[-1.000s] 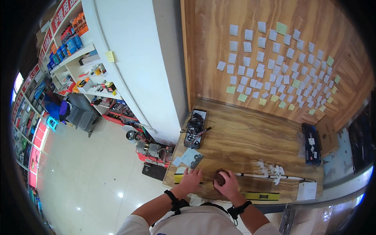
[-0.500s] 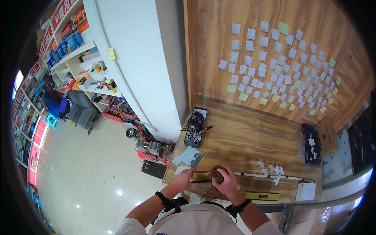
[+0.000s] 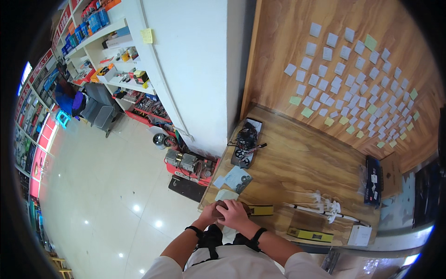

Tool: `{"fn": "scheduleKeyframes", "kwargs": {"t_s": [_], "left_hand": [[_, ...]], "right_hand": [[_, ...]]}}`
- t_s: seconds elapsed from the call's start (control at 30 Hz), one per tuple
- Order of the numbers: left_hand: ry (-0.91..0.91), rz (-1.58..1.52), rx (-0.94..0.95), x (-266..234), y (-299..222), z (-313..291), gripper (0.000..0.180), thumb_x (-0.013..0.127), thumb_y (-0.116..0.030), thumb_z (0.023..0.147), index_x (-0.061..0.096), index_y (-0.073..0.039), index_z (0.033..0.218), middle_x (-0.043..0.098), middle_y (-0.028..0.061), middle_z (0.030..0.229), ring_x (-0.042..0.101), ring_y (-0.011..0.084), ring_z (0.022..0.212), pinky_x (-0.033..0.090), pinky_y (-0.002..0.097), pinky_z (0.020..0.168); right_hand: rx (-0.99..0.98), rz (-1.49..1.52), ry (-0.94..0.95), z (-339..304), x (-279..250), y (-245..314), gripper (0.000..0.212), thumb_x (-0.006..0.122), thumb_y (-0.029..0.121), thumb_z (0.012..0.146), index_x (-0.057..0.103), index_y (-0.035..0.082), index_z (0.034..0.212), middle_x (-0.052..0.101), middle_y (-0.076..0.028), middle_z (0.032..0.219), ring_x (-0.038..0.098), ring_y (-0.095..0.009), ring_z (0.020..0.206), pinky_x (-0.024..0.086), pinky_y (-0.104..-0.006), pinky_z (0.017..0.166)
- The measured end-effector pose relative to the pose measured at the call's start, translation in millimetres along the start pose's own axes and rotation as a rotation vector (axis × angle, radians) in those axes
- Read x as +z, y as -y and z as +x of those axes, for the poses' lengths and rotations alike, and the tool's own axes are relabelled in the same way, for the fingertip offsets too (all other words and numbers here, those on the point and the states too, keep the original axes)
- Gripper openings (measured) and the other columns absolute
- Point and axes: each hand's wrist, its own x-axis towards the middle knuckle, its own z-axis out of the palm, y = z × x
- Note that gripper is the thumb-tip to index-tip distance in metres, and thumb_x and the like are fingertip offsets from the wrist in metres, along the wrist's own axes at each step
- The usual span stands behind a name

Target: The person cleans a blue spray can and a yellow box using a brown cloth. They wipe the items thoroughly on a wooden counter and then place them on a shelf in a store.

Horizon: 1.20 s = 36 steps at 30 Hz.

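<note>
Over the near left corner of the wooden table, my left hand (image 3: pixel 208 215) and my right hand (image 3: pixel 236 215) are together. Both are closed around a dark brown rounded thing (image 3: pixel 220 210); the fingers cover most of it, so its kind does not show. Just right of my right hand is a flat yellow strip-like piece with dark edges (image 3: pixel 261 210), its left end partly behind the hand. A similar yellow piece with a dark mark in its middle (image 3: pixel 311 235) lies along the front edge, farther right.
On the table (image 3: pixel 297 153) are a tray of black cables (image 3: pixel 246 144), leaflets (image 3: pixel 238 179), a white rod with white plastic pieces (image 3: pixel 332 211), a white box (image 3: pixel 359 235) and a dark blue package (image 3: pixel 372 181). A red machine (image 3: pixel 193 165) stands on the floor at left.
My left hand has left the yellow piece and taken hold of the brown thing. My right hand has moved left with the brown thing. The view has turned left.
</note>
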Motion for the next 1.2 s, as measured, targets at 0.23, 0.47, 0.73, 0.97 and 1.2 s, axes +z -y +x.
{"fn": "scheduleKeyframes", "kwargs": {"t_s": [0.23, 0.47, 0.73, 0.97, 1.2], "left_hand": [[-0.091, -0.165, -0.001, 13, 48, -27, 0.055, 0.088, -0.016, 0.081, 0.069, -0.011, 0.132, 0.079, 0.0161, 0.117, 0.077, 0.0408, 0.11, 0.06, 0.0454, 0.093], [0.022, -0.044, -0.178, 8, 30, -20, 0.073, 0.097, -0.023, 0.085, 0.06, -0.008, 0.147, 0.074, 0.0227, 0.138, 0.073, 0.0419, 0.126, 0.061, 0.0466, 0.106], [0.038, -0.081, -0.131, 7, 34, -14, 0.072, 0.096, -0.022, 0.086, 0.058, -0.006, 0.145, 0.072, 0.0235, 0.138, 0.073, 0.0419, 0.126, 0.061, 0.0469, 0.105], [0.065, 0.029, -0.097, 0, 22, -8, 0.068, 0.095, -0.017, 0.084, 0.059, -0.006, 0.141, 0.07, 0.0229, 0.135, 0.073, 0.0421, 0.124, 0.061, 0.0467, 0.103], [0.045, -0.003, -0.169, 4, 24, -16, 0.073, 0.098, -0.023, 0.084, 0.057, -0.006, 0.142, 0.074, 0.0226, 0.133, 0.075, 0.0408, 0.123, 0.062, 0.0467, 0.102]], "right_hand": [[-0.001, -0.135, 0.167, -5, 31, 8, 0.053, 0.091, 0.047, 0.075, 0.074, 0.025, 0.12, 0.065, -0.01, 0.131, 0.064, -0.034, 0.117, 0.05, -0.0531, 0.093], [0.112, -0.237, 0.146, -63, -17, -42, 0.054, 0.091, 0.049, 0.074, 0.073, 0.025, 0.119, 0.064, -0.012, 0.133, 0.061, -0.037, 0.123, 0.049, -0.0555, 0.095], [0.426, -0.296, 0.1, -105, -47, -79, 0.052, 0.091, 0.047, 0.074, 0.077, 0.02, 0.117, 0.062, -0.013, 0.134, 0.059, -0.041, 0.128, 0.051, -0.0616, 0.101], [0.04, -0.099, 0.156, -6, 19, -6, 0.049, 0.091, 0.047, 0.076, 0.076, 0.021, 0.115, 0.064, -0.01, 0.126, 0.063, -0.036, 0.121, 0.053, -0.0546, 0.093], [0.126, -0.147, 0.175, -49, -21, -45, 0.052, 0.09, 0.048, 0.077, 0.073, 0.023, 0.12, 0.063, -0.012, 0.131, 0.061, -0.037, 0.124, 0.051, -0.0557, 0.097]]}}
